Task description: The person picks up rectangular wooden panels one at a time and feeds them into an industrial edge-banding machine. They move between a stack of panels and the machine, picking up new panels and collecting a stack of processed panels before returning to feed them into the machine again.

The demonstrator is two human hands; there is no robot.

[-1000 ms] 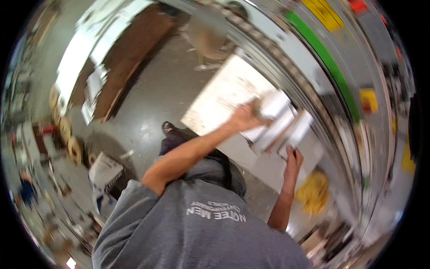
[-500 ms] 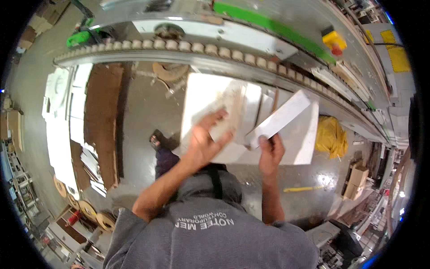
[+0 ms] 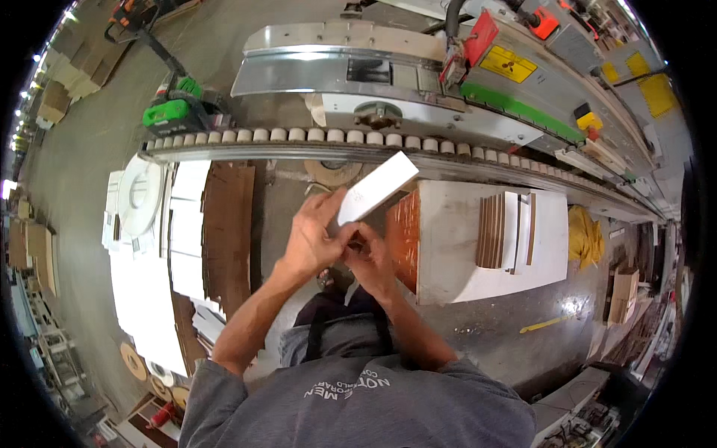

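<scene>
A narrow white board strip point(image 3: 382, 185) is held slantwise in front of my body, its far end pointing up and to the right. My left hand point(image 3: 312, 233) closes on the left side of its near end. At the same end my right hand point(image 3: 371, 261) has its fingers curled, thumb and fingertips close to the strip's lower corner. The two hands meet there, and the exact contact of the right fingertips is partly hidden. On the white-topped stand point(image 3: 448, 261) to the right lie several similar strips point(image 3: 493, 231) with brown edges, side by side.
A conveyor with white rollers point(image 3: 336, 136) crosses beyond my hands, with a machine with a green strip point(image 3: 515, 112) behind it. Tall stacks of white and brown panels point(image 3: 224, 231) stand on the left. Yellow plastic point(image 3: 585, 235) lies right of the stand.
The view has swung left. The strip and right hand have moved left, away from above the stand. My left hand, open and apart before, is now at the strip's near end.
</scene>
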